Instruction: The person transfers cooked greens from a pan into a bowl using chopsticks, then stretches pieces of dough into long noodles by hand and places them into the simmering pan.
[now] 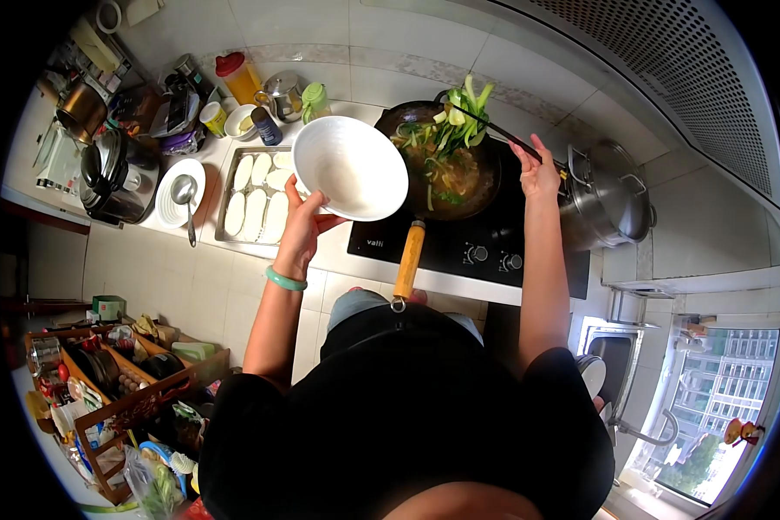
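Note:
My left hand [302,230] grips a white bowl [351,169] by its near rim, thumb on the inside. The bowl is tilted, its inside faces me, and it overlaps the left edge of the wok [488,186]. In my right hand [539,172] is a pair of dark chopsticks [504,134], reaching left over the wok. At their tips a bunch of leafy greens [464,126] with pale stalks is lifted above the wok's far side. Brownish broth with more greens [449,178] lies in the wok. Its wooden handle [410,260] points toward me.
A metal tray [222,227] of pale oblong pieces sits left of the black stove [381,241]. Beyond it is a white plate [166,208] with a ladle [183,191]. A steel pot [611,199] stands right, near my right forearm. The range hood [667,69] hangs above right.

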The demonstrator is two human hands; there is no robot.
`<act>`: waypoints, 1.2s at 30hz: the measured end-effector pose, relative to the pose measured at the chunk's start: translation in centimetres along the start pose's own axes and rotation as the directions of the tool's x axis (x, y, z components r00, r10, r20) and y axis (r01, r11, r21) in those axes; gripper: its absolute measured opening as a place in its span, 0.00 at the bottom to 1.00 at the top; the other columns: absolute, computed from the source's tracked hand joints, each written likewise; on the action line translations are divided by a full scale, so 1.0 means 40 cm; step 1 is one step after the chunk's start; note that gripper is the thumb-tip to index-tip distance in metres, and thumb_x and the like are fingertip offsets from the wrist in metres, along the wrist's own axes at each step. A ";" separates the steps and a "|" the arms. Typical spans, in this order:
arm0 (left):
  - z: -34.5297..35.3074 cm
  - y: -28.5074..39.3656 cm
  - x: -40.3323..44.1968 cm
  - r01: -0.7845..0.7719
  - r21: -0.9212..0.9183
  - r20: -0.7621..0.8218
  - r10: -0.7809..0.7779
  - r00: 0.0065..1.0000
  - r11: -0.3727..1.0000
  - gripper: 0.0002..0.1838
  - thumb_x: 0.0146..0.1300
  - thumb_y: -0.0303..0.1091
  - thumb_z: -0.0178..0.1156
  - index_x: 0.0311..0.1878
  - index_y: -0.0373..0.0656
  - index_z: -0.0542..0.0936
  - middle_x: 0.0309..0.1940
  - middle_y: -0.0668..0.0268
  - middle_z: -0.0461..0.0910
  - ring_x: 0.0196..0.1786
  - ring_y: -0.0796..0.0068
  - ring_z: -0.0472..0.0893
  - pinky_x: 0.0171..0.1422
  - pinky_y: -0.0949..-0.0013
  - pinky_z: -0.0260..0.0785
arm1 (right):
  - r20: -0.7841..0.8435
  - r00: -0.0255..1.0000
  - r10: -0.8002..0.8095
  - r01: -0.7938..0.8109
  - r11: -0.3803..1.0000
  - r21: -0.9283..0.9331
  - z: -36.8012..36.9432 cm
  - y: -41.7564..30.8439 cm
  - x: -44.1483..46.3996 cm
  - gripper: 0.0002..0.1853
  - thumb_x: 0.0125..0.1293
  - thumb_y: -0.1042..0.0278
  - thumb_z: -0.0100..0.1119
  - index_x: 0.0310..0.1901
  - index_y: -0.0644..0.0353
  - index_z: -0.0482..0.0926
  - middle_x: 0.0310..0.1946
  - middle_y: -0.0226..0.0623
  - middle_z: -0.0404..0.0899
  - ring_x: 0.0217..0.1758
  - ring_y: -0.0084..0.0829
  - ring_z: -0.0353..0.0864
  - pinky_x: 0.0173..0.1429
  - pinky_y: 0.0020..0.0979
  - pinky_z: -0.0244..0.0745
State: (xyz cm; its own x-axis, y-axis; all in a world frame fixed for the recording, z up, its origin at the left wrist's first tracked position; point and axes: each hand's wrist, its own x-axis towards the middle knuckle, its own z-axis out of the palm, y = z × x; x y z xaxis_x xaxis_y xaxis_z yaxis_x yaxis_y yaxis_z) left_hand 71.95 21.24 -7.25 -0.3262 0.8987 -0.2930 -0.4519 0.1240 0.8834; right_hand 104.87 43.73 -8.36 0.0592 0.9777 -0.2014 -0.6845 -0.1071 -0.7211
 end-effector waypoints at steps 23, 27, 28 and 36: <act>0.220 -0.126 0.104 0.009 -0.219 0.207 0.038 0.978 0.976 0.34 0.57 0.26 0.49 0.63 0.54 0.45 0.53 0.55 0.67 0.46 0.63 0.80 0.46 0.62 0.78 | 0.072 0.980 0.187 -0.176 0.975 -0.133 0.070 0.055 -0.117 0.15 0.66 0.75 0.42 0.49 0.78 0.67 0.41 0.64 0.74 0.41 0.58 0.79 0.47 0.40 0.83; 0.215 -0.119 0.074 -0.012 -0.196 0.206 0.053 0.977 0.981 0.32 0.58 0.26 0.48 0.62 0.55 0.46 0.52 0.56 0.68 0.46 0.64 0.80 0.46 0.63 0.79 | 0.166 0.970 0.179 -0.115 0.936 -0.333 0.062 0.030 -0.122 0.15 0.66 0.75 0.42 0.49 0.77 0.69 0.40 0.56 0.75 0.39 0.52 0.81 0.46 0.40 0.84; 0.212 -0.121 0.069 -0.013 -0.180 0.209 0.051 0.977 0.984 0.29 0.60 0.28 0.47 0.62 0.56 0.48 0.54 0.58 0.66 0.48 0.64 0.79 0.47 0.63 0.79 | 0.177 0.977 0.123 -0.044 0.918 -0.393 0.090 0.014 -0.145 0.14 0.67 0.74 0.42 0.48 0.76 0.70 0.41 0.54 0.75 0.37 0.48 0.82 0.44 0.40 0.84; 0.195 -0.144 0.059 0.042 -0.234 0.185 0.003 0.983 0.971 0.36 0.55 0.24 0.49 0.63 0.54 0.44 0.51 0.55 0.69 0.43 0.65 0.81 0.44 0.66 0.79 | 0.307 0.933 0.187 0.126 0.631 -0.766 0.196 -0.116 -0.153 0.16 0.68 0.67 0.45 0.45 0.72 0.75 0.34 0.49 0.80 0.35 0.36 0.84 0.40 0.28 0.82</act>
State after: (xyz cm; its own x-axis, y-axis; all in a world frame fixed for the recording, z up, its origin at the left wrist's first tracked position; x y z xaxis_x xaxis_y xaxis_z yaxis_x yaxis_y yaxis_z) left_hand 80.27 25.93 -10.17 -0.1678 0.9615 -0.2177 -0.6470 0.0592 0.7602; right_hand 101.98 39.67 1.43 -0.2960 0.9477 -0.1191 0.1321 -0.0828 -0.9878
